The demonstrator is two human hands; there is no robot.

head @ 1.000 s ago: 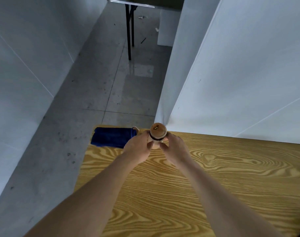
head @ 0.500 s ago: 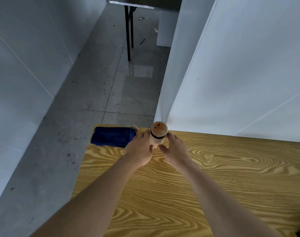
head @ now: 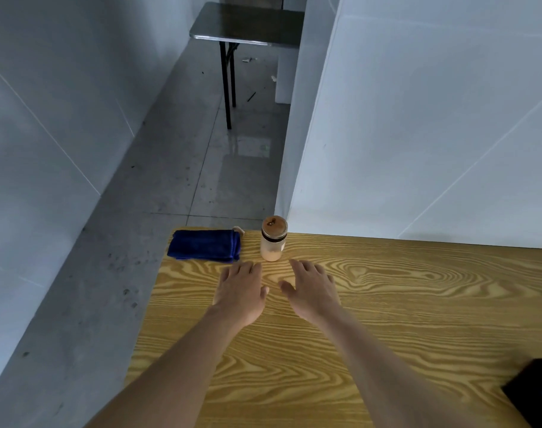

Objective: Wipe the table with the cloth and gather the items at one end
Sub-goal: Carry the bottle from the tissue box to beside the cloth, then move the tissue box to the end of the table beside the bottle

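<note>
Jar (head: 273, 239) and cloth (head: 205, 249) crowd the table's (head: 387, 304) far end.

1. A wooden tabletop (head: 387, 304) with bold yellow-brown grain carries the things; its far edge meets a pale wall.
2. A folded blue cloth (head: 205, 249) lies flat at the far-left corner, beyond and left of the left hand's fingers (head: 243, 268).
3. A small jar (head: 273, 238) with a brown lid stands upright just beyond both hands' fingers, beside the cloth but apart from it.
4. A dark object (head: 534, 393) sits at the near-right edge, well behind the fingers.
</note>
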